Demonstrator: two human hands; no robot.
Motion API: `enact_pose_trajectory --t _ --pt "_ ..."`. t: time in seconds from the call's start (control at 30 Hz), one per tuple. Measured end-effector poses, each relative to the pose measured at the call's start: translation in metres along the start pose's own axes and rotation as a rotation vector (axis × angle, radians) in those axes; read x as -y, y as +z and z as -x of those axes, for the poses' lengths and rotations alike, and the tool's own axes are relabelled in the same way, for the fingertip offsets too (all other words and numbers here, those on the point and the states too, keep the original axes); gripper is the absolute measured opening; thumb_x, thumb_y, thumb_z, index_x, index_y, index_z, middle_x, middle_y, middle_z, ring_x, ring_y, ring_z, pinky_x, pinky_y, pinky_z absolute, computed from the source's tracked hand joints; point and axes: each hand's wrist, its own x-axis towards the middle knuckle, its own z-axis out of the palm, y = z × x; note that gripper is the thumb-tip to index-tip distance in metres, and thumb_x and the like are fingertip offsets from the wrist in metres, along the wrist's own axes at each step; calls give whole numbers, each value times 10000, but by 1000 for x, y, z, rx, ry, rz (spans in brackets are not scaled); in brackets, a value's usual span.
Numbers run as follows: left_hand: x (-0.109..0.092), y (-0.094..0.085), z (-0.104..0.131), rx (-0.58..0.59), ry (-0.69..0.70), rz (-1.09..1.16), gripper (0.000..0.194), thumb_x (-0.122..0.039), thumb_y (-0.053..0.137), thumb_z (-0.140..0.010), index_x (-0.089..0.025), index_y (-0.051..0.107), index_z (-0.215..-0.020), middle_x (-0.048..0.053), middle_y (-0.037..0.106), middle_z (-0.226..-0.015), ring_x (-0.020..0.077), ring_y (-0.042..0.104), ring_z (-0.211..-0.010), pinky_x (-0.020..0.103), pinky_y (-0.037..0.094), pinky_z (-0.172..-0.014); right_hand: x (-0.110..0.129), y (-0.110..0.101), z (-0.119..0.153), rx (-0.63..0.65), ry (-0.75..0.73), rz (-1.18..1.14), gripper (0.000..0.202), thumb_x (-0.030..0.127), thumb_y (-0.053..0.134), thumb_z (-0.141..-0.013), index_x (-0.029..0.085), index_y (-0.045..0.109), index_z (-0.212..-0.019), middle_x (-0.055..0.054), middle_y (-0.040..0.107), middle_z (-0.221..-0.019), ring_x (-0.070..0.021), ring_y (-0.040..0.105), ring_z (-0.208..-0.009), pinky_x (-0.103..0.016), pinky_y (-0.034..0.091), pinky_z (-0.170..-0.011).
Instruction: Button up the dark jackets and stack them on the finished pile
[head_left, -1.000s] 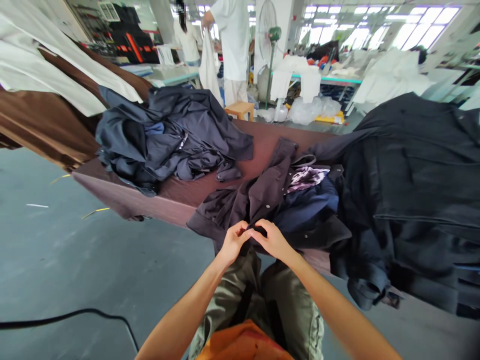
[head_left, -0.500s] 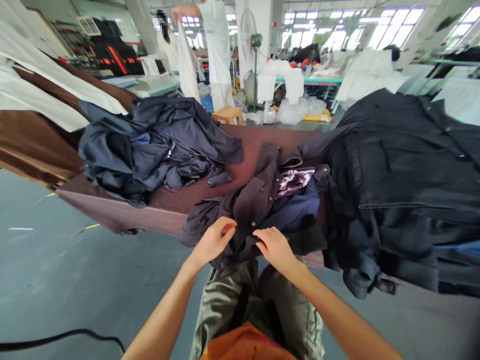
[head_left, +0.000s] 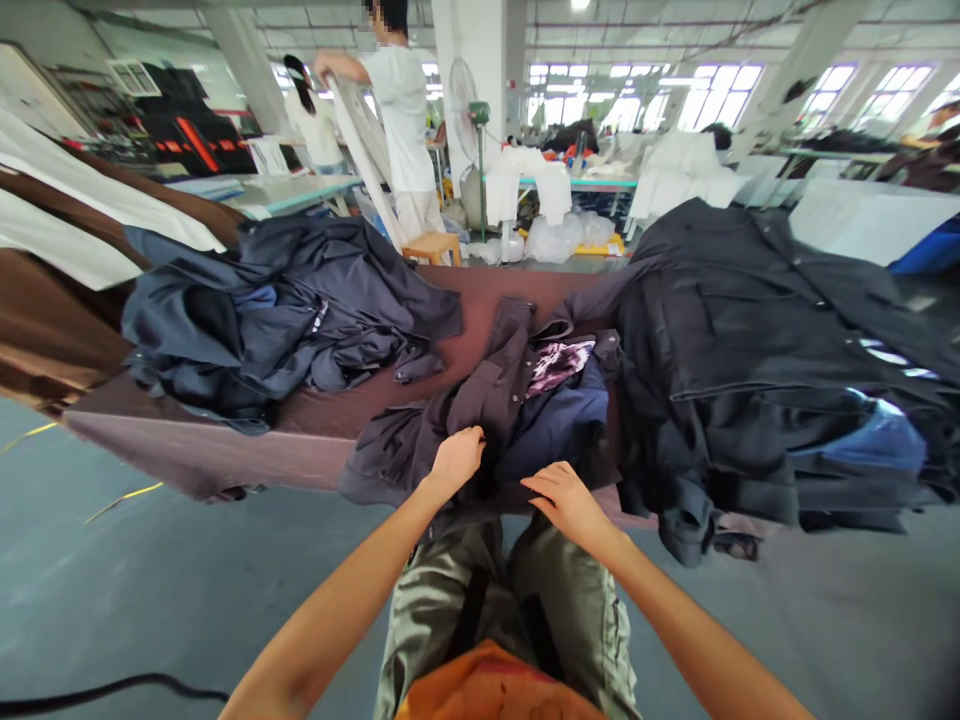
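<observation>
A dark jacket [head_left: 469, 400] lies on the brown-covered table in front of me, its front parted over a navy lining [head_left: 562, 425] and a purple-and-white patterned patch [head_left: 559, 365]. Snap buttons run along its front edge. My left hand [head_left: 456, 458] is closed on that edge near the lower front, fingertips curled into the cloth. To its right, my right hand [head_left: 561, 492] hovers at the lower lining side, fingers stretched leftward and thumb apart, with no cloth visibly gripped. Dark folds partly hide the fingertips.
A heap of dark navy garments [head_left: 300, 300] lies on the table's left side. Stacked black jackets [head_left: 735, 330] cover the right side. Brown and white cloth [head_left: 67, 250] hangs at far left. Behind the table are a wooden stool [head_left: 431, 245], a fan [head_left: 478, 115] and two people.
My hands have moved apart: the left now grips the jacket's front edge, while the right sits lower over the lining side. More navy lining shows. The view has shifted to the right and tilted up.
</observation>
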Motion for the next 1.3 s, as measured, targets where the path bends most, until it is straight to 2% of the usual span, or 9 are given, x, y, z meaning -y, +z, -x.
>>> enact_pose_trajectory --t 0.1,0.2,0.33,0.47,0.6,0.73,0.93,1.17,1.3 --pt "-1 -12 0 5 89 141 135 -237 524 -940 -182 619 -861 34 638 -812 180 593 -781 269 433 -746 -1 -6 1 17 48 212 91 256 649 -933 180 693 -953 -55 687 -798 -206 615 -788 -389 452 -844" --pt "-15 -27 13 -3 209 280 313 -369 485 -974 -175 558 -739 -15 543 -688 140 498 -661 244 388 -654 11 -19 -1 -1 97 284 81 236 662 -917 164 674 -881 -65 668 -801 -227 591 -802 -372 462 -776" --pt "-48 -47 52 3 380 416 370 -397 468 -984 -173 486 -690 -16 472 -736 128 449 -702 244 376 -686 47 -48 -2 55 -48 244 135 108 638 -897 174 651 -1013 -62 637 -909 -229 566 -883 -367 462 -819" --pt "-71 -53 91 100 560 504 319 -319 443 -1006 -170 487 -728 8 464 -794 137 437 -742 261 367 -711 71 -72 -4 150 -147 331 27 184 678 -899 183 659 -918 -37 619 -812 -209 554 -799 -347 412 -751" --pt "-72 -43 108 90 566 476 260 -258 393 -1020 -177 506 -801 28 488 -849 152 463 -785 272 383 -735 73 -75 -7 226 -159 407 127 294 735 -879 192 669 -838 -14 630 -746 -183 561 -745 -348 344 -739" --pt "-68 -32 111 80 570 427 229 -225 371 -1022 -183 508 -843 41 510 -885 164 491 -824 280 406 -765 69 -68 -10 280 -121 422 209 358 731 -879 178 673 -790 -23 650 -727 -186 575 -740 -342 319 -724" --pt "-68 -29 113 63 604 379 220 -216 362 -1024 -183 542 -901 57 541 -923 177 524 -871 292 432 -797 62 -65 -15 367 -72 430 293 437 705 -881 177 686 -747 -41 681 -732 -186 583 -716 -339 304 -709" --pt "-65 -21 108 12 570 440 237 -193 360 -1015 -179 539 -860 51 535 -874 169 513 -807 286 430 -736 65 -63 -21 356 -156 447 346 437 638 -935 168 692 -725 -54 677 -710 -188 565 -696 -348 284 -727" --pt "-63 -26 110 44 598 404 241 -205 362 -1021 -175 532 -853 41 536 -860 163 517 -801 283 433 -739 62 -64 -20 313 -137 512 361 497 712 -862 172 688 -706 -24 668 -680 -174 565 -707 -338 266 -735"
